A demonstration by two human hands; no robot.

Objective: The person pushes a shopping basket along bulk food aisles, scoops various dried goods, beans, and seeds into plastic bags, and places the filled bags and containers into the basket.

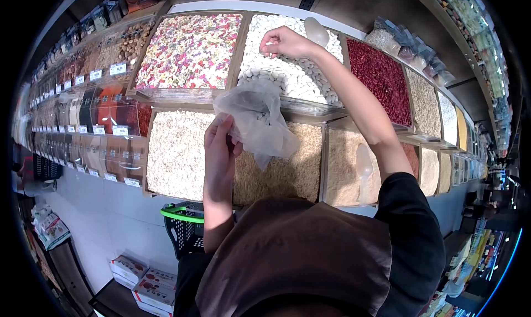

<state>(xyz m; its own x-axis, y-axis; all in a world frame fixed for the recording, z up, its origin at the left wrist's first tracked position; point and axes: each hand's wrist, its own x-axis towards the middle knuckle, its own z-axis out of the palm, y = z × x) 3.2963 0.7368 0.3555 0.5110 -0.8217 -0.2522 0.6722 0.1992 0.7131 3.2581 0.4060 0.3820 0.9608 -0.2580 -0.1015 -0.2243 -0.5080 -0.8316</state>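
Biggest thing here is the two rows of open bins across the middle, with a rack of clear boxes (91,115) and price tags on the left. In the back row there are colourful bits (188,51), then white beans (315,76), then dark red beans (379,82). The front row has pale grain (180,151), tan grain (282,170) and a light brown bin (343,165). Down on the floor side, a dark basket (185,228) with a bright green handle sits beside the left forearm, with white and red cartons (146,284) further off.

The bag (260,118), thin and cloudy plastic, is crumpled up over the border between the white beans and the tan grain. The left hand (221,143) has it pinched at its left side, thumb against curled fingers. The right hand (283,43) is over the white beans, fingers bent in and mostly closed (can't tell if it's got any beans, or even touches them). Smallest are the scoops: one (316,32) lies just beside that hand, the other (363,168) in the light brown bin.
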